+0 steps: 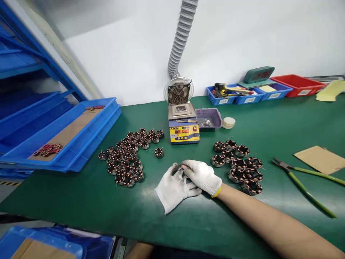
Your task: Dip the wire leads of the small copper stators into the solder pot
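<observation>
My right hand (202, 175), in a white glove with a yellow cuff edge, is at the front middle of the bench. Its fingers are bent and closed on a second white glove (174, 189), which lies palm down with smudged fingertips. No wrist comes out of that glove's cuff. Bare skin (140, 250) shows at the bottom edge, perhaps my left arm; its hand is hidden. Copper-wound motor stators (126, 154) crowd together on the left. A single stator (159, 153) stands apart from them, and another group of stators (239, 163) sits right of my hand.
Behind the hands stands a yellow-and-blue solder pot (184, 133) under a grey exhaust hose (182, 39). A purple tray (218, 117) is beside it. Green-handled pliers (304, 189) and cardboard (320, 158) lie right. A blue crate (88, 140) stands left.
</observation>
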The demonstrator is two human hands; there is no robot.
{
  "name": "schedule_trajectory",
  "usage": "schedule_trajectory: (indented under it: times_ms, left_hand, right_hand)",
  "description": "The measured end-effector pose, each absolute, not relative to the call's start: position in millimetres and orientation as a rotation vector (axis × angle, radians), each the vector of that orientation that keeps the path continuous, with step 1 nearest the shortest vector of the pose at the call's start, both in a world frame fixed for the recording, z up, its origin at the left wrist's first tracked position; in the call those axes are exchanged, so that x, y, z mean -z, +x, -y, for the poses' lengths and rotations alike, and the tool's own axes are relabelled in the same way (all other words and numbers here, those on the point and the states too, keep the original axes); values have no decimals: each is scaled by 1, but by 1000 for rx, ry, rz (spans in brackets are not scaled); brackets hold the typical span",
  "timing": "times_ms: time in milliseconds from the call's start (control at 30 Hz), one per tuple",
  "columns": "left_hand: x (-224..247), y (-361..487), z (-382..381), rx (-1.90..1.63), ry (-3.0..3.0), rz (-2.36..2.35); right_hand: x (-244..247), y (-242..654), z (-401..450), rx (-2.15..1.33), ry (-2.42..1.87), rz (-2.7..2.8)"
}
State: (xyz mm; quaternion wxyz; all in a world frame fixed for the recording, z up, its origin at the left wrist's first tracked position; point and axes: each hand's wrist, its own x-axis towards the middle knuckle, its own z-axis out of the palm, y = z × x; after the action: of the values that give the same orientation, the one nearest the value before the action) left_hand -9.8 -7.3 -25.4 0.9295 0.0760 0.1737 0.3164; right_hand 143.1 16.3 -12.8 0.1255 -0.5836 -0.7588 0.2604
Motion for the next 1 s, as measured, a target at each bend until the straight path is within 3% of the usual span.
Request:
schedule_trajectory:
  times_ms: [1000]
  left_hand:
    - [19, -7, 6, -669, 5, -321]
  right_hand:
    - [20, 157, -21, -653, -1787, 2154]
